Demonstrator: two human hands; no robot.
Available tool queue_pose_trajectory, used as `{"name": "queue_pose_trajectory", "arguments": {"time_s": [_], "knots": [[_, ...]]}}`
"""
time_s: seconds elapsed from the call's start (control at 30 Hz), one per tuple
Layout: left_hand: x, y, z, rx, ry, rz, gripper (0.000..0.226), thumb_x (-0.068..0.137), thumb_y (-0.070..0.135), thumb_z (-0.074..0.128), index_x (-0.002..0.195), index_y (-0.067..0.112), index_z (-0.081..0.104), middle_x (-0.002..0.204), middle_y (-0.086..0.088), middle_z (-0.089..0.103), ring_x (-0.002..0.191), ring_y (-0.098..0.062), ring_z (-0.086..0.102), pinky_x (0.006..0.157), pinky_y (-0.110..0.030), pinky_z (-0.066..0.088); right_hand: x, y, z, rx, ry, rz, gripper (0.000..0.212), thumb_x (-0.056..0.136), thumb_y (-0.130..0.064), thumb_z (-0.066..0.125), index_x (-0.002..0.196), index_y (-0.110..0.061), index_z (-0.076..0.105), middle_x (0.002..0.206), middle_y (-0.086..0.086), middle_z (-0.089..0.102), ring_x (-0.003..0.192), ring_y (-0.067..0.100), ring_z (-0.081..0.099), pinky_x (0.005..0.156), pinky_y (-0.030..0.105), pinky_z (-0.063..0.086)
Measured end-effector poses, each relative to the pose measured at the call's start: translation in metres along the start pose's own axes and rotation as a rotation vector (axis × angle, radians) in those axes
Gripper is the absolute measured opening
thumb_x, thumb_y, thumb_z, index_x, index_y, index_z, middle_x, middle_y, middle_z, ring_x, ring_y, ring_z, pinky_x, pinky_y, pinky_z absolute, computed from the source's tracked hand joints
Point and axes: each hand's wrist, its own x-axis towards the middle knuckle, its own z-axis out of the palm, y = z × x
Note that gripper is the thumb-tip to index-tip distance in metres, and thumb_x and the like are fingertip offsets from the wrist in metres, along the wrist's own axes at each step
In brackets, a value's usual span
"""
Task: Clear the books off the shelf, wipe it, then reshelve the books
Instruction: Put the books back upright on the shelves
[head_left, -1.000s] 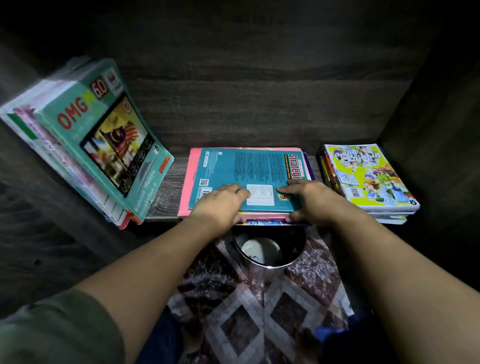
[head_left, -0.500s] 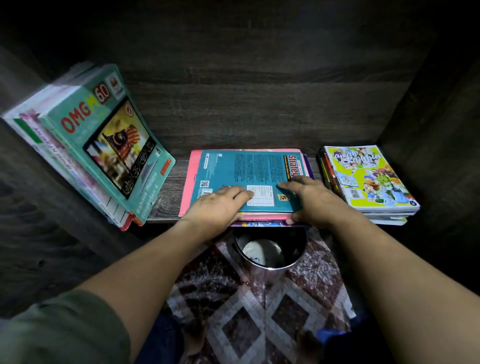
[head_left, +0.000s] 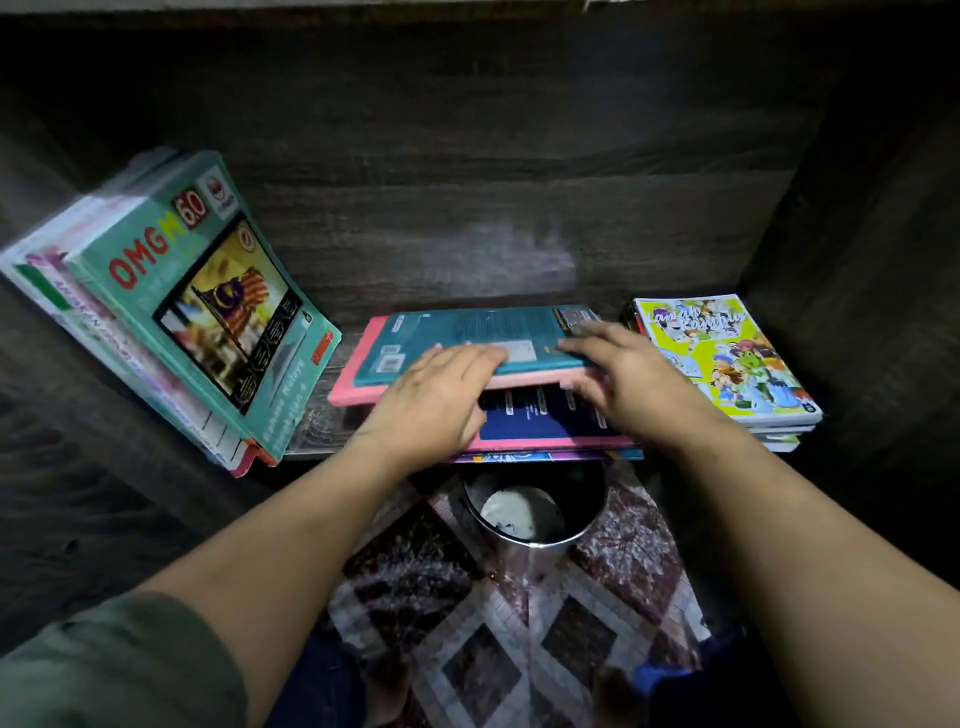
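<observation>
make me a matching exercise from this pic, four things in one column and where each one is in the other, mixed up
Things
1. OMG book
2. teal book
3. comic
4. metal bin

Places
A. lying flat, far right
B. standing on the rug
C. leaning, far left
D. in the middle, on top of a pink book

Pairs: 1-C, 2-D, 3-A, 4-B

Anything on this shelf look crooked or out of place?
The OMG book stack leans steeply against the side wall. In the middle, the left hand and right hand hold the teal and pink books tilted up off the pile.
</observation>
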Motion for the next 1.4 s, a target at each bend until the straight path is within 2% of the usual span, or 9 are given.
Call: {"name": "queue_pose_trajectory", "arguments": {"time_s": [0.17, 0.37, 0.47, 0.57, 0.67, 0.77, 0.87, 1.07, 1.4], "knots": [[0.015, 0.0, -0.002, 0.066, 0.291, -0.075, 0.039, 0.077, 0.0, 0.071, 0.115, 0.006, 0.062, 0.106, -0.013, 0.068, 0.091, -0.032, 0.066, 0.087, -0.044, 0.05, 0.004, -0.014, -0.008, -0.017, 0.219, -0.037, 0.046, 0.085, -0.03, 0.071, 0.128, -0.015, 0.061, 0.131, 0.014, 0.054, 0.124, 0.033, 0.047, 0.105, 0.035, 0.035], [0.013, 0.008, -0.01, 0.08, 0.279, -0.223, 0.028, 0.079, 0.013, 0.058, 0.107, 0.009, 0.057, 0.099, -0.011, 0.061, 0.088, -0.034, 0.061, 0.079, -0.043, 0.047, 0.011, -0.027, -0.013, 0.006, 0.362, 0.125, 0.04, 0.083, -0.007, 0.051, 0.119, -0.018, 0.065, 0.111, 0.016, 0.061, 0.096, 0.038, 0.06, 0.077, 0.04, 0.049], [0.014, 0.014, -0.025, 0.042, 0.31, -0.264, 0.034, 0.072, 0.009, 0.065, 0.104, 0.009, 0.054, 0.099, -0.012, 0.056, 0.086, -0.036, 0.058, 0.072, -0.046, 0.051, 0.013, -0.046, -0.014, 0.12, 0.469, -0.064, 0.041, 0.082, -0.011, 0.047, 0.12, -0.015, 0.063, 0.12, 0.009, 0.06, 0.103, 0.03, 0.061, 0.084, 0.04, 0.052], [0.01, 0.018, -0.041, 0.02, 0.344, -0.289, 0.048, 0.071, 0.009, 0.071, 0.115, 0.009, 0.051, 0.108, -0.012, 0.054, 0.085, -0.038, 0.06, 0.063, -0.05, 0.052, 0.017, -0.077, -0.012, 0.293, 0.49, -0.219, 0.057, 0.08, 0.002, 0.059, 0.135, -0.01, 0.051, 0.134, 0.009, 0.052, 0.122, 0.015, 0.049, 0.104, 0.021, 0.039], [0.003, 0.007, -0.053, -0.01, 0.518, -0.323, 0.067, 0.074, 0.002, 0.064, 0.134, 0.012, 0.037, 0.123, -0.016, 0.051, 0.086, -0.042, 0.062, 0.06, -0.049, 0.051, 0.019, -0.089, 0.0, 0.366, 0.373, -0.118, 0.074, 0.084, -0.002, 0.062, 0.149, -0.012, 0.029, 0.149, 0.012, 0.034, 0.139, 0.019, 0.032, 0.113, 0.028, 0.031], [-0.004, -0.012, -0.07, 0.026, 0.737, -0.326, 0.081, 0.077, -0.007, 0.056, 0.142, 0.024, 0.019, 0.136, -0.018, 0.045, 0.103, -0.04, 0.057, 0.067, -0.049, 0.054, 0.014, -0.075, 0.021, 0.15, -0.041, 0.024, 0.067, 0.09, -0.019, 0.061, 0.148, -0.021, 0.029, 0.147, 0.008, 0.036, 0.133, 0.026, 0.041, 0.108, 0.039, 0.037], [-0.016, -0.028, -0.085, 0.115, 0.803, -0.382, 0.074, 0.078, -0.006, 0.058, 0.14, 0.021, 0.026, 0.135, -0.02, 0.046, 0.112, -0.038, 0.053, 0.081, -0.049, 0.052, 0.005, -0.068, 0.037, 0.017, -0.376, 0.05, 0.068, 0.088, -0.025, 0.064, 0.146, -0.03, 0.029, 0.144, 0.005, 0.039, 0.128, 0.026, 0.047, 0.106, 0.037, 0.04], [-0.031, -0.054, -0.123, 0.093, 0.789, -0.669, 0.046, 0.08, 0.01, 0.067, 0.123, 0.01, 0.049, 0.118, -0.013, 0.056, 0.104, -0.034, 0.056, 0.084, -0.045, 0.044, 0.009, -0.076, 0.045, -0.02, -0.435, 0.047, 0.06, 0.088, -0.031, 0.062, 0.142, -0.031, 0.036, 0.137, 0.003, 0.047, 0.123, 0.025, 0.049, 0.103, 0.036, 0.042], [-0.053, -0.081, -0.129, 0.381, 0.826, -0.917, 0.059, 0.075, 0.017, 0.069, 0.129, 0.014, 0.046, 0.129, -0.009, 0.047, 0.116, -0.032, 0.044, 0.096, -0.041, 0.033, 0.009, -0.073, 0.049, -0.08, -0.455, 0.062, 0.052, 0.089, -0.034, 0.062, 0.138, -0.032, 0.045, 0.135, -0.001, 0.049, 0.122, 0.02, 0.049, 0.104, 0.034, 0.042]]}}
